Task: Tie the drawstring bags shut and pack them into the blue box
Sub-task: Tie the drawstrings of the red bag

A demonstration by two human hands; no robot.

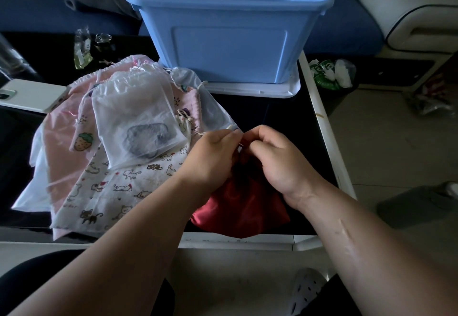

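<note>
A red satin drawstring bag (244, 210) lies near the front edge of the black table. My left hand (213, 153) and my right hand (280, 159) meet at its gathered neck, each pinching the drawstring; the neck is mostly hidden under my fingers. To the left lies a pile of other bags: a sheer white mesh bag (135, 115) on top, a cat-print bag (119, 191) under it, and a pink bag (64, 142). The blue box (230, 43) stands open at the back of the table on a white lid.
A white phone (32, 95) lies at the left edge. A small jar (102, 41) and a clear packet (83, 50) sit at the back left. Right of the table, on the floor, stands a bin with a green-and-white bag (329, 74). A sofa runs behind.
</note>
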